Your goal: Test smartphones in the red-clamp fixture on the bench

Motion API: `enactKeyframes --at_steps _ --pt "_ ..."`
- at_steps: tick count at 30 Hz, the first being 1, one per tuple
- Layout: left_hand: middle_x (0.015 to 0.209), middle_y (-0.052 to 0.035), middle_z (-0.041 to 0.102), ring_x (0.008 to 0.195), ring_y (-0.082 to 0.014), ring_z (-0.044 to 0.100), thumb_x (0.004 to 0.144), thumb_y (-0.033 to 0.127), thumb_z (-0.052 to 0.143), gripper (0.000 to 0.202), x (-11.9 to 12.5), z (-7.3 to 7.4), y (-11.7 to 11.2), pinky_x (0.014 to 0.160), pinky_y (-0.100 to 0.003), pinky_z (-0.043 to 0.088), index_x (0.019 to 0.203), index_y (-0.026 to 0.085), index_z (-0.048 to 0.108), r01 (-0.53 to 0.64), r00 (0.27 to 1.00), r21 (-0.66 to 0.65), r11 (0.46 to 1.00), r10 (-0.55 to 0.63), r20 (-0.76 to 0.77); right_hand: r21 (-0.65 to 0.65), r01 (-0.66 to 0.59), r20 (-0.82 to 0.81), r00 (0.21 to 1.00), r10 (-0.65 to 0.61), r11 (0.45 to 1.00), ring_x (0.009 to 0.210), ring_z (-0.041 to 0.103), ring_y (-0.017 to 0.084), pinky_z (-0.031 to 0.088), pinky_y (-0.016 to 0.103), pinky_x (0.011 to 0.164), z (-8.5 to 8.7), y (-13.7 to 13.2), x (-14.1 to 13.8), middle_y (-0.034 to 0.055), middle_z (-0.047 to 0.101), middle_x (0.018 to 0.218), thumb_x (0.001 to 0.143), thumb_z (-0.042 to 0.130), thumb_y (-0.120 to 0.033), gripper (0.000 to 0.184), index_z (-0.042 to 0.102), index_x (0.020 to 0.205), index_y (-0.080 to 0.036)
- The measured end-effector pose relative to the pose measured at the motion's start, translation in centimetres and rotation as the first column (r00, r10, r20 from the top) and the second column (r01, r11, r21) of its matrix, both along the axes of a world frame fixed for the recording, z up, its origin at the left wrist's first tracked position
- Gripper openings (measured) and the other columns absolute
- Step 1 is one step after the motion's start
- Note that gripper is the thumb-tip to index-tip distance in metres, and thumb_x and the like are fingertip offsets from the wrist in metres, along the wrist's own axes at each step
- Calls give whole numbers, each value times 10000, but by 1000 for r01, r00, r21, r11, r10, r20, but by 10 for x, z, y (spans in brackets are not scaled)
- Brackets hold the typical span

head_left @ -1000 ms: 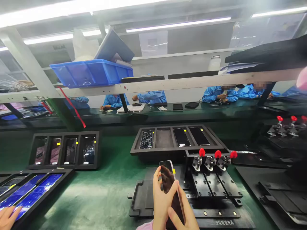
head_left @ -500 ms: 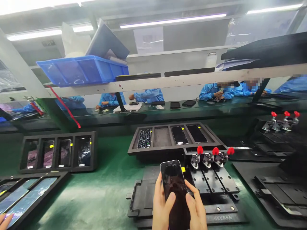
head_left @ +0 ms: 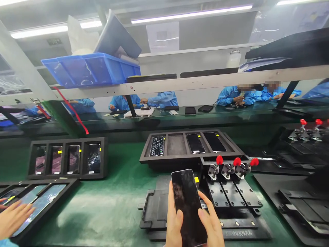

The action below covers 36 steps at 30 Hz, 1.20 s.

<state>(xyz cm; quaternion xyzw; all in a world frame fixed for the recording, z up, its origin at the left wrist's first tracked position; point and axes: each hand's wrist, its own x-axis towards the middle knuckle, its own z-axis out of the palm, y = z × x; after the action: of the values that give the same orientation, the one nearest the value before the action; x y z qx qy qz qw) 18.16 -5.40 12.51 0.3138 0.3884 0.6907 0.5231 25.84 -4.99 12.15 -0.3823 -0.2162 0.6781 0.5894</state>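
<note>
A dark-screened phone [head_left: 187, 202] with a small yellow tab at its upper right stands upright at the bottom centre, gripped on both sides. My left hand [head_left: 174, 223] wraps its left edge, thumb lying on the glass. My right hand [head_left: 212, 224] grips the right edge, thumb also on the screen. Right behind the phone is a black clamp fixture [head_left: 231, 200] with three red-knobbed toggle clamps [head_left: 233, 165]. A black tray [head_left: 189, 148] beyond holds a keypad part and two phones, with one slot bare.
A black tray of several phones [head_left: 67, 158] sits at the left. Another tray with blue-lit screens [head_left: 38, 206] lies at the lower left, where another person's hand [head_left: 12, 219] rests. More black fixtures [head_left: 295, 202] stand at the right. A blue bin [head_left: 89, 68] sits on the overhead shelf.
The phone has turned from edge-on to face me squarely, and both thumbs now lie on its screen. The other person's hand at the lower left has moved further onto the tray.
</note>
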Motion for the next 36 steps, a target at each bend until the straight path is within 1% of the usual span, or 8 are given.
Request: enactKeyframes --at_steps 7,13,19,23,26,30,33,36 --pt "1325 -70 497 1255 -330 394 730 651 469 814 2 0 -1 1030 -472 335 1413 278 229 -72 996 -24 997 73 54 107 -171 40 985 167 979 949 634 246 488 377 829 -11 3 12 77 673 1039 689 653 -455 690 373 1288 -259" --pt "1399 -56 417 1263 -313 389 792 579 444 722 1 -3 -3 989 -461 386 1414 309 197 -12 985 12 1000 10 174 157 -285 67 958 278 946 942 631 222 484 352 822 -8 1 21 55 666 1055 673 676 -396 728 328 1304 -296" --pt "1409 -53 406 1255 -297 406 822 521 447 686 1 0 -4 996 -428 389 1417 306 182 -18 969 25 1000 12 247 182 -270 88 962 258 945 934 628 223 465 353 858 -5 -3 21 95 654 1049 669 670 -380 807 256 1345 -229" --pt "1410 -55 406 1252 -297 410 811 540 453 727 1 4 -5 990 -416 401 1426 281 165 -31 973 -2 1000 31 231 231 -304 120 952 283 924 846 639 198 487 315 773 -2 -3 22 87 651 1048 630 696 -318 897 202 1373 -233" --pt "1418 -54 394 1268 -299 389 801 540 466 739 2 2 -6 1039 -419 345 1425 267 179 -47 978 8 999 45 203 163 -288 120 955 270 944 788 642 178 485 315 777 1 -1 21 60 678 973 650 687 -311 820 267 1351 -233" --pt "1446 -29 348 1307 -281 330 810 507 463 701 0 -1 -5 1050 -396 332 1419 275 204 -55 988 11 998 53 147 82 -189 119 977 179 979 864 644 211 482 342 812 6 -1 16 62 688 937 722 633 -421 681 353 1311 -227" --pt "1437 -32 364 1298 -282 346 787 471 485 737 -4 -1 -5 1027 -400 362 1426 271 176 -9 990 4 1000 8 138 87 -200 62 979 195 976 864 640 213 489 328 777 8 -3 14 55 680 974 691 655 -365 744 310 1339 -244" --pt "1414 -47 400 1266 -300 391 721 416 540 851 -7 2 -7 1020 -428 365 1437 261 106 67 986 28 997 -71 151 97 -251 35 968 249 963 750 632 177 486 283 673 10 -6 17 36 677 971 671 634 -254 803 242 1372 -264"
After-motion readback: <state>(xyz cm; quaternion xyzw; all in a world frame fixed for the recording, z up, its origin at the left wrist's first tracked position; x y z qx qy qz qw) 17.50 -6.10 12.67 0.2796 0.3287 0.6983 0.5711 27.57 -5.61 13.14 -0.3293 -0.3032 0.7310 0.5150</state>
